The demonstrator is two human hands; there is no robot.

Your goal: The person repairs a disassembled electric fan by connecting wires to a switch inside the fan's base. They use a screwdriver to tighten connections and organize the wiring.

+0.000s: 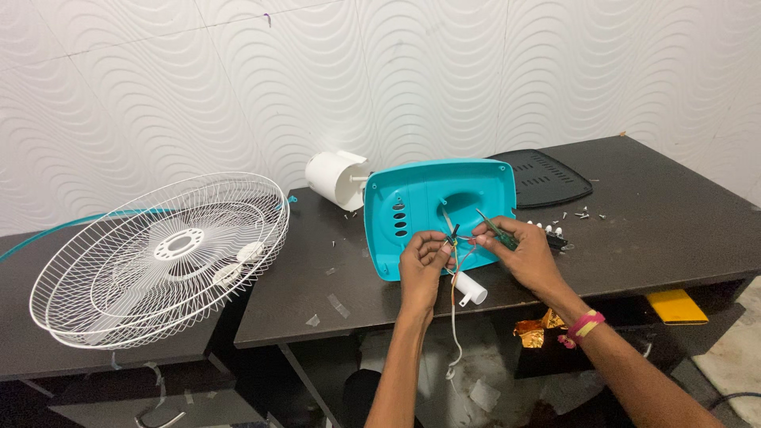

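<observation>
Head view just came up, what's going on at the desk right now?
A person is working on a taken-apart fan. The left hand pinches a bundle of coloured wires in front of the turquoise fan housing, while the right hand brings a green-handled tool to them. A white cylindrical part hangs on the wires. The white wire grille, a white motor cover and a black panel lie aside on the dark desk.

Both forearms reaching forward from below, left hand [424, 255] and right hand [525, 252] raised close together, fingers [436, 240] curled in pinching grips, right wrist banded.
</observation>
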